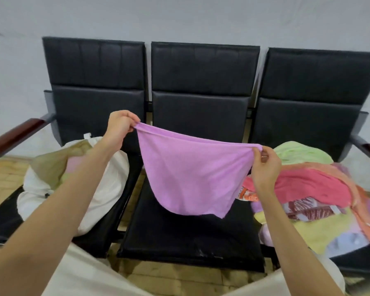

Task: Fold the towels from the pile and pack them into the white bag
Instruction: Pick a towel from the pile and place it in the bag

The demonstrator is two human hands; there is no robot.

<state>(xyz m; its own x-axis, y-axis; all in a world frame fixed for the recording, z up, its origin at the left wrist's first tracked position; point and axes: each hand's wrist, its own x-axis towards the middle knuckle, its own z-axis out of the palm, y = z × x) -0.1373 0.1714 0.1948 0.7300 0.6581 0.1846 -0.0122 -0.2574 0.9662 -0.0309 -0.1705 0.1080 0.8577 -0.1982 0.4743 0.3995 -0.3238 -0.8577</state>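
A purple towel (192, 174) is held stretched above the middle black seat (186, 236), one top corner pinched by the left hand (119, 127), the other by the right hand (265, 165); no writing is legible.

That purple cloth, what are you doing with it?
A person is holding the purple towel up by its top corners, left hand pinching one, right hand the other, above the middle black seat. The towel pile sits on the right seat, the white bag on the left.

Purple towel (188, 174) hangs spread between white bag (103, 189) and pile (312, 195).
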